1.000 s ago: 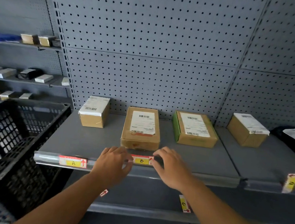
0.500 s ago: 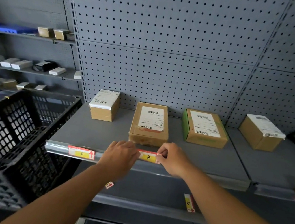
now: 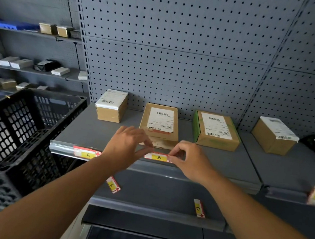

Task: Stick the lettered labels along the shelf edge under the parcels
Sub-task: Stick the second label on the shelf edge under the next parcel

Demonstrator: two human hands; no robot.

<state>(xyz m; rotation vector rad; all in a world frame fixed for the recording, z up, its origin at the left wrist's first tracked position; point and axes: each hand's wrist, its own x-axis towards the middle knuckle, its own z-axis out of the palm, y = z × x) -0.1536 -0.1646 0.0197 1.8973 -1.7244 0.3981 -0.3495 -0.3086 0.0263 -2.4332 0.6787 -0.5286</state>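
Head view: left hand [image 3: 126,145] and right hand [image 3: 189,160] each pinch an end of the B label [image 3: 158,157] at the shelf edge [image 3: 215,178]; black crate [image 3: 19,130] left of them.

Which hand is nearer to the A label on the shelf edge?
Left. The left hand sits just right of the A label; the right hand is farther right, beyond the B label.
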